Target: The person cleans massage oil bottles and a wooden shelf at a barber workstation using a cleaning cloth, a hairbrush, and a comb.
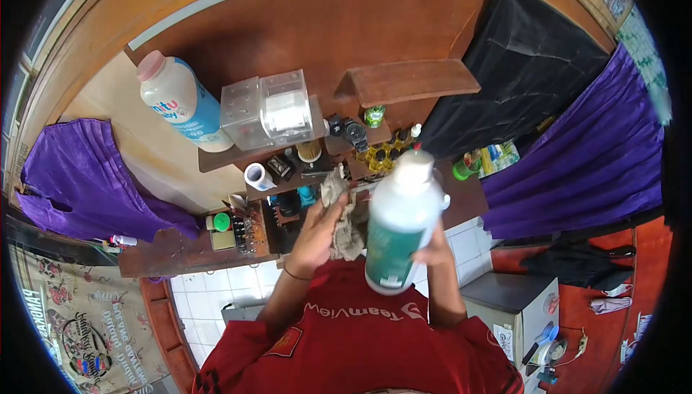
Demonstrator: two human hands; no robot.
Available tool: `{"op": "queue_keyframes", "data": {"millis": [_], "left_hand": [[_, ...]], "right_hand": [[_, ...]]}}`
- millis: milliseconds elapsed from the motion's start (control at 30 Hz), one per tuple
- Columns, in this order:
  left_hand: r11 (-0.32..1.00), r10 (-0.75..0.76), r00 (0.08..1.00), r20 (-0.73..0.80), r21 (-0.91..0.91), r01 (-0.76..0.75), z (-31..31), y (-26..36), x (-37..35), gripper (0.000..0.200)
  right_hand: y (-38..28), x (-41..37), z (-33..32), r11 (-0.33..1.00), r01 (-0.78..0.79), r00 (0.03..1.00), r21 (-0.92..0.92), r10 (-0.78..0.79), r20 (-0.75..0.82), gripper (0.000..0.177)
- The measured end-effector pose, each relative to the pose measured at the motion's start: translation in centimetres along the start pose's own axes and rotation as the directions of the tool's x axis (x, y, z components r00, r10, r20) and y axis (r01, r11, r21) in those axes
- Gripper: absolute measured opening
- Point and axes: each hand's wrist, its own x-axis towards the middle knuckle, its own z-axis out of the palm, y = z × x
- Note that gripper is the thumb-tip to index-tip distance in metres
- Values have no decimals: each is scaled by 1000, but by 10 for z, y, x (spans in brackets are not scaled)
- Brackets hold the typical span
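Observation:
My right hand [435, 251] is closed around a large white bottle [401, 210] with a green label, tilted and raised in front of my chest. Its white top is blurred and points away from me. Fingers of my left hand [317, 241] grip a crumpled grey-beige rag [349, 241] just left of the bottle. The rag hangs partly below the fingers. Behind both hands, the bottle and rag cover part of the wooden counter [173, 253].
A baby powder bottle [180, 102] and a clear plastic box [241, 116] stand on the upper left shelf. Several small yellow bottles [377, 157] sit behind the large bottle. A paper roll [258, 175] lies on a lower shelf. Right of me is a grey cabinet [504, 293].

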Motion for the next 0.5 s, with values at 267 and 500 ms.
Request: {"op": "queue_keyframes", "data": {"millis": [267, 500], "left_hand": [[975, 30, 989, 146, 213, -61, -1, -7, -2, 35], [463, 579, 768, 274, 665, -586, 51, 34, 22, 58]], "right_hand": [[-135, 156, 26, 693, 582, 738, -424, -669, -81, 87], [-114, 227, 2, 775, 582, 805, -246, -592, 37, 81]]}}
